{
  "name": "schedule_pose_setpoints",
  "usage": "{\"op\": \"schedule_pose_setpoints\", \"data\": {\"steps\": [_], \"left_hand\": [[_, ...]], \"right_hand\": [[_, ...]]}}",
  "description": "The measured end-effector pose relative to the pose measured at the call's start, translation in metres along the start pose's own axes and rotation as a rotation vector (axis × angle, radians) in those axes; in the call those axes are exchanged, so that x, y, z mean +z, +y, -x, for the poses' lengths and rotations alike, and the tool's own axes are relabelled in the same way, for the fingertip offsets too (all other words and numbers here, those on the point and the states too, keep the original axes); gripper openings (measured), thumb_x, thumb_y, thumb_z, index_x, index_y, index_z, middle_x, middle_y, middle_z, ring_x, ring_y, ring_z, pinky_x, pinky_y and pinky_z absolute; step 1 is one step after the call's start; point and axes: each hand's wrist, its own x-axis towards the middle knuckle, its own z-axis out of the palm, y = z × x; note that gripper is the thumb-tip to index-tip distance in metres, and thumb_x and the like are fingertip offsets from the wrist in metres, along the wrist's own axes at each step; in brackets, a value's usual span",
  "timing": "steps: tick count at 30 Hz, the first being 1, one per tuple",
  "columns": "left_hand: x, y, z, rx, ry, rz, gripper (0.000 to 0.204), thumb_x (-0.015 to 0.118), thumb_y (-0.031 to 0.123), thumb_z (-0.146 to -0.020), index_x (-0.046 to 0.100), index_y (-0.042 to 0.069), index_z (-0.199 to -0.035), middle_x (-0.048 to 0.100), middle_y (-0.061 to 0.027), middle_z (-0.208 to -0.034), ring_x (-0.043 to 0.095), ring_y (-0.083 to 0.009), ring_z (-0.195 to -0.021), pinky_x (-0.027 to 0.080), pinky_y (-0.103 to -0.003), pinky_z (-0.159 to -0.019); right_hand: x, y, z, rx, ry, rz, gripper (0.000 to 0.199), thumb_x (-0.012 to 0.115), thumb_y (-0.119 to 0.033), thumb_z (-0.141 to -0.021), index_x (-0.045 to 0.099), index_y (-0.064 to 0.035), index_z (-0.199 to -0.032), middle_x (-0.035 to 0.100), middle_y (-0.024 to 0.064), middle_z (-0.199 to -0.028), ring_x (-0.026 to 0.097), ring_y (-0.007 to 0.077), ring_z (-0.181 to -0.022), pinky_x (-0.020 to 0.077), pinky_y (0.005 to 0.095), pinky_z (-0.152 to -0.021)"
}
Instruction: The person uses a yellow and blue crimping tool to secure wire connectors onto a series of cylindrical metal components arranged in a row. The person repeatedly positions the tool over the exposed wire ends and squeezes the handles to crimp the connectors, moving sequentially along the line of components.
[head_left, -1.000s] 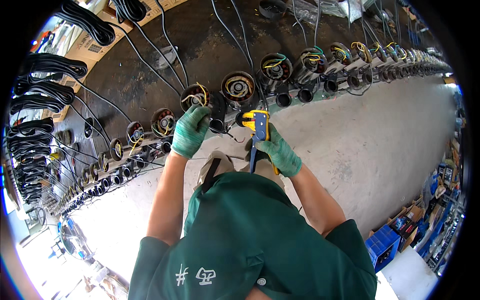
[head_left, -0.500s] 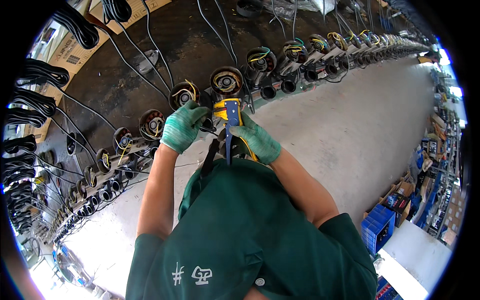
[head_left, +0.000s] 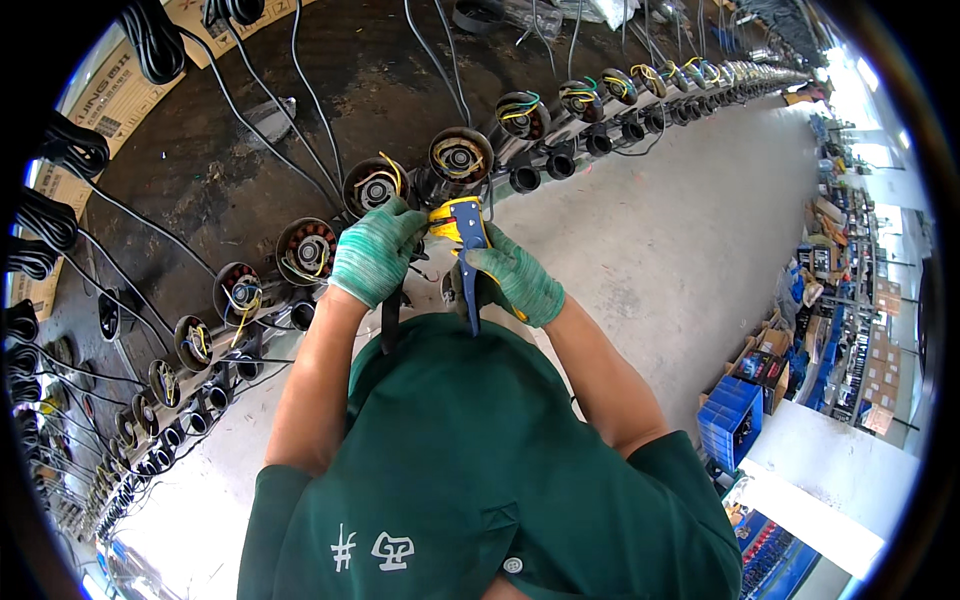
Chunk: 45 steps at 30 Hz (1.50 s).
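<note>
My left hand (head_left: pixel 378 252), in a green knit glove, is closed with its fingertips pinched together; thin dark wires (head_left: pixel 425 273) poke out just below them. Close to its right, a blue and yellow wire stripper (head_left: pixel 468 240) is held upright in my gloved right hand (head_left: pixel 517 280), fingers wrapped round its handles. The stripper's yellow jaws point left at the left fingertips, and what lies between them is too small to make out. Right behind my hands, open round motor housings (head_left: pixel 461 158) show copper windings; yellow wires (head_left: pixel 395 170) rise from the one (head_left: pixel 352 190) beyond my left hand.
A long row of similar motor housings (head_left: pixel 522 116) runs along the dark table (head_left: pixel 340 60) to both sides. Black cables (head_left: pixel 250 125) trail across it from coiled bundles (head_left: pixel 150 45). Cardboard boxes (head_left: pixel 115 90) lie far left. A blue crate (head_left: pixel 728 420) stands at right on the grey floor (head_left: pixel 640 250).
The view has shifted slightly. The stripper has tilted a little, its handle end swinging right. Wire ends now show more clearly under my left fingers; both hands keep their grip.
</note>
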Motion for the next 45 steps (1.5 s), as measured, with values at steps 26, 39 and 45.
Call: {"op": "schedule_pose_setpoints", "data": {"steps": [26, 39, 45], "left_hand": [[0.008, -0.014, -0.001, -0.04, 0.118, 0.277, 0.022, 0.074, 0.012, -0.094, 0.077, 0.006, -0.115, 0.07, -0.0162, -0.103, 0.07, -0.0388, -0.091, 0.057, -0.045, -0.079], [0.007, -0.014, -0.003, -0.026, 0.073, 0.165, 0.023, 0.074, 0.013, -0.092, 0.076, 0.006, -0.113, 0.07, -0.0155, -0.103, 0.07, -0.0386, -0.092, 0.058, -0.046, -0.08], [0.006, -0.014, -0.002, 0.0, 0.062, 0.146, 0.02, 0.072, 0.014, -0.093, 0.076, 0.008, -0.112, 0.07, -0.0148, -0.102, 0.07, -0.0383, -0.092, 0.058, -0.047, -0.08]], "right_hand": [[0.012, -0.004, -0.006, -0.048, -0.04, -0.067, 0.072, 0.073, -0.032, -0.094, 0.039, -0.0077, -0.152, 0.071, 0.0193, -0.109, 0.075, 0.0341, -0.091, 0.0643, 0.049, -0.083], [0.001, -0.022, -0.008, 0.066, -0.089, -0.008, 0.067, 0.068, -0.026, -0.1, 0.037, -0.0071, -0.156, 0.073, 0.0168, -0.103, 0.076, 0.031, -0.082, 0.0661, 0.0432, -0.07], [0.004, -0.024, -0.006, 0.056, -0.076, 0.002, 0.058, 0.064, -0.026, -0.102, 0.041, -0.0076, -0.152, 0.073, 0.0164, -0.098, 0.074, 0.028, -0.073, 0.0633, 0.0394, -0.063]]}}
